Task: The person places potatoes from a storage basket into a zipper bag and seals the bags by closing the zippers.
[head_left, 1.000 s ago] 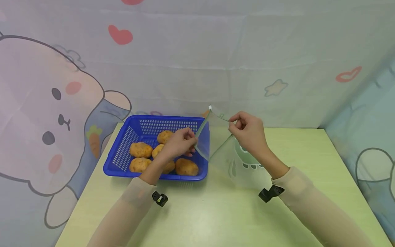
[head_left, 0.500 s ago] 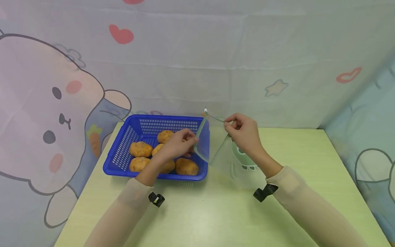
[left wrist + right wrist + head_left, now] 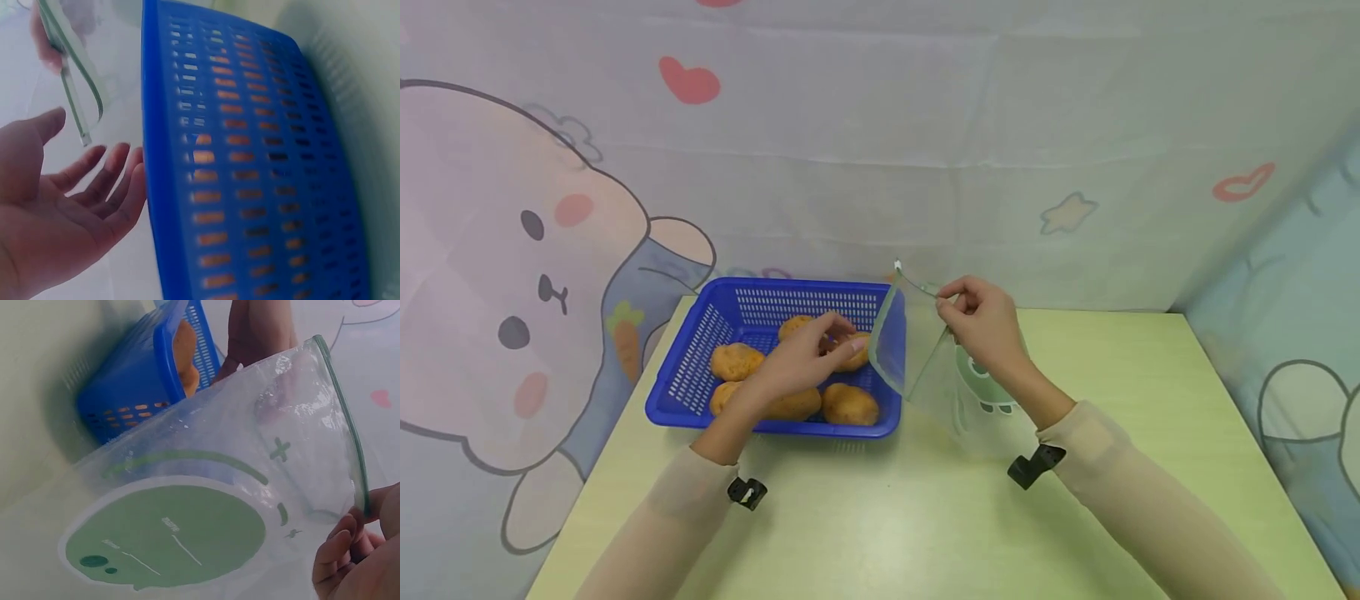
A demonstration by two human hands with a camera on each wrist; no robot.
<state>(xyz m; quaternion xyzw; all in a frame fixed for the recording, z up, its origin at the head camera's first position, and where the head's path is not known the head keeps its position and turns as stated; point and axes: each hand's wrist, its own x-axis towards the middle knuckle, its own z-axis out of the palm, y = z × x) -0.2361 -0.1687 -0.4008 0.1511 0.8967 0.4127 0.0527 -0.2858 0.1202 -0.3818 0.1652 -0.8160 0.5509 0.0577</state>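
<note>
We see a clear plastic bag (image 3: 219,469) with green edging and a large green print, held up at the right end of a blue basket, its gaping mouth tilted toward the basket and overlapping that end in the head view. The right hand (image 3: 985,321) pinches the mouth's green edge between thumb and fingertips. The left hand (image 3: 812,354) hangs over the basket, palm turned toward the bag, fingers loosely spread and slightly bent; we cannot tell whether it touches anything below. The slotted blue basket (image 3: 842,430) holds several brown potatoes (image 3: 850,405), some partly hidden by the left hand. Both rest on a pale yellow-green table (image 3: 887,517). Behind, we see a pale cloth backdrop (image 3: 962,125) printed with hearts, a star and a large cartoon animal.
</note>
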